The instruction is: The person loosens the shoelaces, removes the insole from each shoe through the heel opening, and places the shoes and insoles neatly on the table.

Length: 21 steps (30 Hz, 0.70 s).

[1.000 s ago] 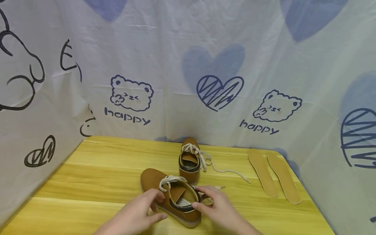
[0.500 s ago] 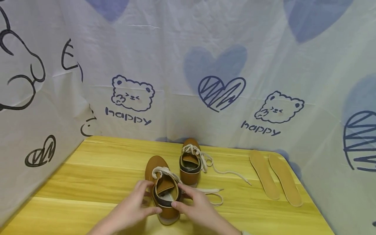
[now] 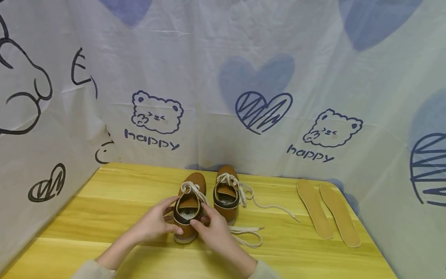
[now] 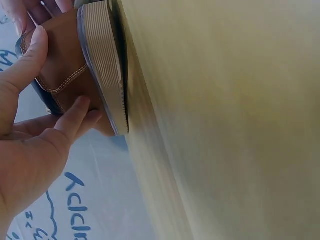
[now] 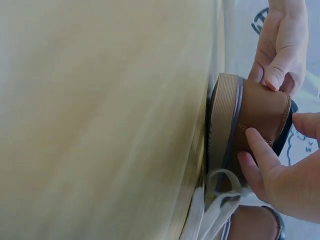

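Note:
A brown lace-up shoe (image 3: 196, 181) with a dark collar and white lace stands on the table, toe pointing away, in the head view. My left hand (image 3: 155, 220) holds its left side, thumb at the heel; the left wrist view shows fingers on the brown leather heel (image 4: 62, 55) above the ribbed sole. From the other side my right hand (image 3: 216, 229) grips it, thumb on the collar and fingers against the side wall. Close on the right is the matching shoe (image 3: 228, 214), toe near the back cloth, its lace trailing to the right.
Two tan insoles (image 3: 315, 209) lie side by side at the table's right. A loose white lace (image 3: 245, 230) loops on the wood right of my right hand. A printed cloth (image 3: 209, 139) hangs behind the yellow wooden table (image 3: 115, 193).
Both hands have turned the held shoe from pointing left to pointing away and moved it forward, beside the matching shoe. The matching shoe and insoles stay in place.

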Each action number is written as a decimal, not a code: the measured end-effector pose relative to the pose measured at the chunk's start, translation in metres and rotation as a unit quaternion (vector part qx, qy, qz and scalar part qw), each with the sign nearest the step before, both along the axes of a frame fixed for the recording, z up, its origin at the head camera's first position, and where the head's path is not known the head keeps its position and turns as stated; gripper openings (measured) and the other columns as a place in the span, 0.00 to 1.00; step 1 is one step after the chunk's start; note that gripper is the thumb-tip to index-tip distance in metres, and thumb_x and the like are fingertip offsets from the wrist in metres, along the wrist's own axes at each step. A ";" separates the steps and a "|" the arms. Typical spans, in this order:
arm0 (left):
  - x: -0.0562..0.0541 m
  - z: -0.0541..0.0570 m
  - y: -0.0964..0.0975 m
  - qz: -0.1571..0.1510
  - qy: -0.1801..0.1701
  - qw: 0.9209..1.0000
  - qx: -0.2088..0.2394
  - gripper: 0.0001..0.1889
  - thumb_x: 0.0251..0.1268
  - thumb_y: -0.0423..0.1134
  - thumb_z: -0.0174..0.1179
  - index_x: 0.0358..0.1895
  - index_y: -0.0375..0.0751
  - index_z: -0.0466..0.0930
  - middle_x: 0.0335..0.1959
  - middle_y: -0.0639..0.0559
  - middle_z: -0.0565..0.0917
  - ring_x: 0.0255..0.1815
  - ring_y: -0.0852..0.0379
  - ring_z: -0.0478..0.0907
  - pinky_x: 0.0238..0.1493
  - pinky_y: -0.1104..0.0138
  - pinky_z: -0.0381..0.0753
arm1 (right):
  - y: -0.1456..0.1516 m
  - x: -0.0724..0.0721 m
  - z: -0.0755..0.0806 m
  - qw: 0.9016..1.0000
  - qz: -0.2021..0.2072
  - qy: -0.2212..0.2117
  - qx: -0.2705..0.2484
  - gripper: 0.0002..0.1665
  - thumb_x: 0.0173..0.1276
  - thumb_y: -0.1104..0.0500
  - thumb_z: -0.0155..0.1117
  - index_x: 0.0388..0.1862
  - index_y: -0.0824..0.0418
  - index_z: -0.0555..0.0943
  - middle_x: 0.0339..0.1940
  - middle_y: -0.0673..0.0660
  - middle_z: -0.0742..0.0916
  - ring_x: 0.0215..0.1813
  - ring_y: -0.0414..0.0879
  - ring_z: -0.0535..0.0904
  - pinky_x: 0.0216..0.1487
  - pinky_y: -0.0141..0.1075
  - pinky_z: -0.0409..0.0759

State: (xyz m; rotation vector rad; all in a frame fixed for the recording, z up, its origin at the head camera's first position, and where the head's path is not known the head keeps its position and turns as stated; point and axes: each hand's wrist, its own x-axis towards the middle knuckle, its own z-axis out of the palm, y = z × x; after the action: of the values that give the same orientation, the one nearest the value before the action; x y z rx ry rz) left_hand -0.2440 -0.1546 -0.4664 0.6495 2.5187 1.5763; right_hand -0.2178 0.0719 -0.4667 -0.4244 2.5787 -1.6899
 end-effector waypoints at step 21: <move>-0.005 -0.009 -0.013 0.057 0.060 0.989 -0.124 0.56 0.61 0.58 0.73 0.83 0.33 0.53 0.81 0.29 0.56 0.79 0.25 0.54 0.73 0.31 0.55 | 0.027 0.003 0.000 0.999 0.009 0.035 -0.030 0.36 0.76 0.53 0.66 0.78 0.63 0.70 0.77 0.64 0.74 0.66 0.62 0.80 0.61 0.46 0.83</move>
State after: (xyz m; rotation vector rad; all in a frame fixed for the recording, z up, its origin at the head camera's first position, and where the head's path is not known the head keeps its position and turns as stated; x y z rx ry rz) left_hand -0.2491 -0.1678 -0.4749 0.5949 2.8245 1.2579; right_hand -0.2150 0.0989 -0.4671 -0.5156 2.5684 -1.7833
